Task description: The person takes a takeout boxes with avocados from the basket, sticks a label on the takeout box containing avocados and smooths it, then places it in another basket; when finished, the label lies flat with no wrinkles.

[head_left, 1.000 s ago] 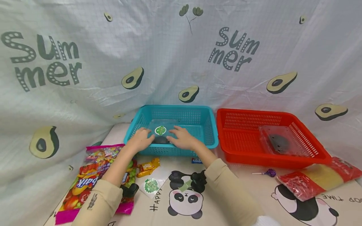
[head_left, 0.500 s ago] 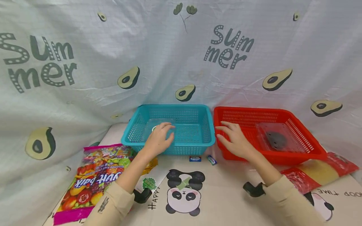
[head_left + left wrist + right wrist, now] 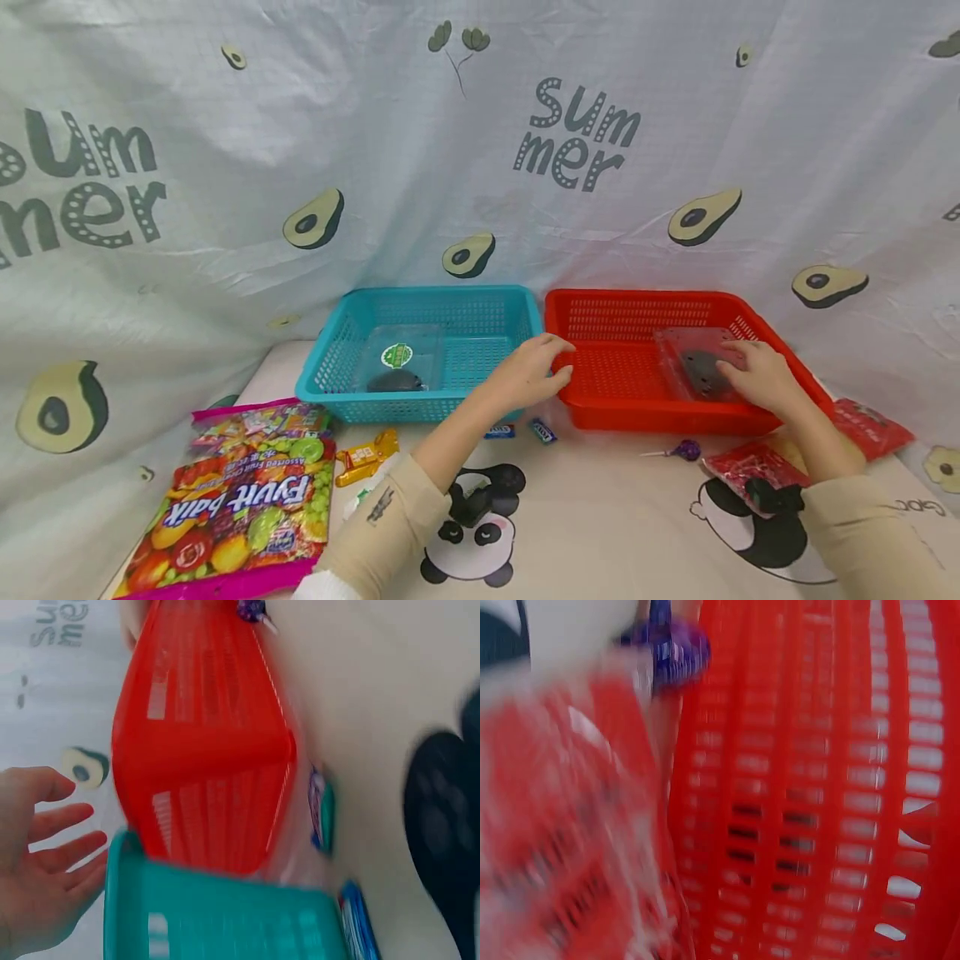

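Observation:
My left hand hovers over the left end of the red basket, fingers apart and holding nothing. In the left wrist view the same hand shows spread fingers beside the teal basket. My right hand reaches over the red basket's front right side, its thumb and fingers spread over the clear plastic box that lies there with a dark round patch. Another clear plastic box, with a green round sticker and a dark patch, lies in the teal basket.
A large fruit-candy bag lies front left, beside an orange-wrapped piece. Small blue-wrapped candies and a purple lollipop lie before the baskets. A red and yellow packet lies at the right. Printed cloth hangs behind.
Both hands have left the box in the teal basket and moved right, to the red basket. The right hand now overlaps the box there. The view has turned slightly right.

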`<control>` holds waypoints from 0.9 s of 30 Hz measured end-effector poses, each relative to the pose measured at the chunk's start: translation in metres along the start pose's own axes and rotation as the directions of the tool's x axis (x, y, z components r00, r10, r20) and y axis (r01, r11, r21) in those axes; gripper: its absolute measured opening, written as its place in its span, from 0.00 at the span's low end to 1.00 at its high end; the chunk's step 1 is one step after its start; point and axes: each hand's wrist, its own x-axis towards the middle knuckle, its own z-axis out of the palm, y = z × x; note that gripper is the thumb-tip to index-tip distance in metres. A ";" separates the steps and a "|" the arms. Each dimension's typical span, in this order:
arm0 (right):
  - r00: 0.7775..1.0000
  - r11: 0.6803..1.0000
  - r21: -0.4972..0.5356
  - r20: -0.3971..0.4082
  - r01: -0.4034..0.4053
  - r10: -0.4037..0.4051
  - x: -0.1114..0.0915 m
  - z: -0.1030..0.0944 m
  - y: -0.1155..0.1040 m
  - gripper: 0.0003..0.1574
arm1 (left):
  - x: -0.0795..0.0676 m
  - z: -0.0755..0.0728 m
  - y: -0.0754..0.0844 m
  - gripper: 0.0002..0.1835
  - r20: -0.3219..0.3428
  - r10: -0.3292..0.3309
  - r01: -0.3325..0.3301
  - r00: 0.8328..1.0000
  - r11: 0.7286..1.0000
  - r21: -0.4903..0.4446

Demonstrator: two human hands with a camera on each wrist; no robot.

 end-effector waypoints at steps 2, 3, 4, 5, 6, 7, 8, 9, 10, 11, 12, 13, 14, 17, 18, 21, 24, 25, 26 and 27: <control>0.999 0.999 -0.016 0.030 -0.036 0.036 0.001 -0.003 0.007 0.35 | 0.009 0.007 0.006 0.18 0.022 0.024 -0.024 0.999 1.000 -0.007; 0.998 0.999 -0.019 0.047 -0.050 0.051 0.001 -0.004 0.009 0.36 | 0.014 0.011 0.009 0.18 0.036 0.032 -0.032 0.999 0.999 -0.011; 0.995 0.998 -0.022 0.067 -0.067 0.068 0.002 -0.005 0.011 0.38 | 0.018 0.016 0.011 0.18 0.052 0.040 -0.040 0.998 0.999 -0.013; 0.993 0.997 -0.028 0.089 -0.078 0.081 0.003 -0.005 0.012 0.39 | 0.022 0.021 0.014 0.19 0.068 0.041 -0.040 0.997 0.999 -0.007; 0.990 0.996 -0.039 0.110 -0.086 0.090 0.003 -0.005 0.012 0.41 | 0.026 0.026 0.015 0.20 0.080 0.031 -0.032 0.996 1.000 0.001; 0.987 0.995 -0.050 0.131 -0.088 0.094 0.004 -0.005 0.012 0.42 | 0.029 0.030 0.017 0.21 0.088 0.011 -0.012 0.996 1.000 0.015; 0.984 0.995 -0.056 0.153 -0.088 0.096 0.005 -0.004 0.011 0.44 | 0.031 0.034 0.019 0.22 0.095 -0.013 0.010 0.995 0.999 0.034; 0.982 0.994 -0.068 0.166 -0.084 0.095 0.006 -0.003 0.010 0.45 | 0.033 0.037 0.021 0.23 0.100 -0.041 0.036 0.994 0.998 0.058; 0.980 0.994 -0.083 0.176 -0.076 0.090 0.007 -0.003 0.010 0.46 | 0.036 0.040 0.022 0.25 0.102 -0.071 0.062 0.992 0.995 0.084; 0.980 0.994 -0.089 0.183 -0.067 0.082 0.008 -0.002 0.009 0.46 | 0.038 0.042 0.023 0.26 0.101 -0.101 0.089 0.990 0.989 0.116; 0.981 0.994 -0.091 0.181 -0.051 0.067 0.009 -0.001 0.008 0.46 | 0.040 0.044 0.025 0.27 0.095 -0.129 0.114 0.987 0.982 0.149; 0.983 0.995 -0.089 0.178 -0.036 0.052 0.011 0.000 0.007 0.47 | 0.042 0.045 0.026 0.27 0.094 -0.153 0.134 0.984 0.973 0.188; 0.987 0.995 -0.093 0.153 -0.027 0.042 0.011 0.002 0.007 0.46 | 0.044 0.047 0.028 0.28 0.099 -0.174 0.148 0.980 0.962 0.228; 0.992 0.997 -0.074 0.126 0.021 -0.011 0.014 0.007 0.003 0.43 | 0.048 0.052 0.032 0.31 0.114 -0.234 0.184 0.965 0.923 0.339; 0.993 0.997 -0.075 0.118 0.038 -0.029 0.014 0.008 0.000 0.42 | 0.049 0.054 0.033 0.32 0.120 -0.255 0.196 0.959 0.909 0.368; 0.990 0.994 -0.066 0.123 0.083 -0.074 0.016 0.015 -0.013 0.37 | 0.051 0.058 0.036 0.36 0.134 -0.301 0.223 0.944 0.883 0.413; 0.984 0.990 -0.060 0.131 0.128 -0.120 0.019 0.023 -0.028 0.32 | 0.052 0.059 0.037 0.39 0.141 -0.316 0.231 0.938 0.876 0.424; 0.981 0.988 -0.051 0.138 0.147 -0.139 0.021 0.026 -0.032 0.31 | 0.053 0.060 0.037 0.39 0.144 -0.318 0.231 0.937 0.875 0.426; 0.977 0.985 -0.045 0.145 0.166 -0.158 0.023 0.029 -0.036 0.30 | 0.053 0.060 0.037 0.39 0.149 -0.320 0.231 0.936 0.875 0.425; 0.973 0.983 -0.037 0.150 0.182 -0.175 0.025 0.032 -0.039 0.29 | 0.053 0.059 0.036 0.40 0.153 -0.320 0.230 0.935 0.875 0.426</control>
